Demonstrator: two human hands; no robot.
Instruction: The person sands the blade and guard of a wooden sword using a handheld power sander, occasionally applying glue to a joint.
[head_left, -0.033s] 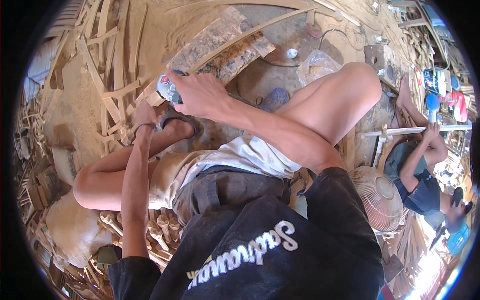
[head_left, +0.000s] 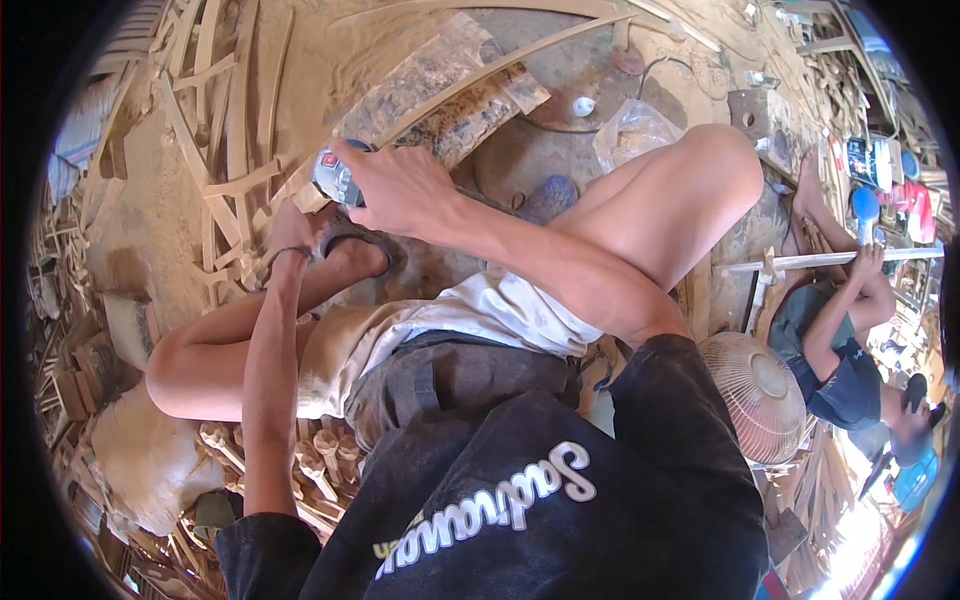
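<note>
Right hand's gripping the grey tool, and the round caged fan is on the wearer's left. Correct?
Not quite: the head view shows the round caged fan on the wearer's right, not the left. The right hand is gripping the grey tool, as you say.

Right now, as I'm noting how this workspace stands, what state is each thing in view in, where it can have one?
Power tool, gripped in the right hand; running or not, unclear.
Left hand, beside the tool; grip partly hidden.
Strip, bowed, passing over the block.
Block, stained.
Bag, crumpled.
Fan, spinning or still, unclear.
Bar, held by a co-worker.
</note>
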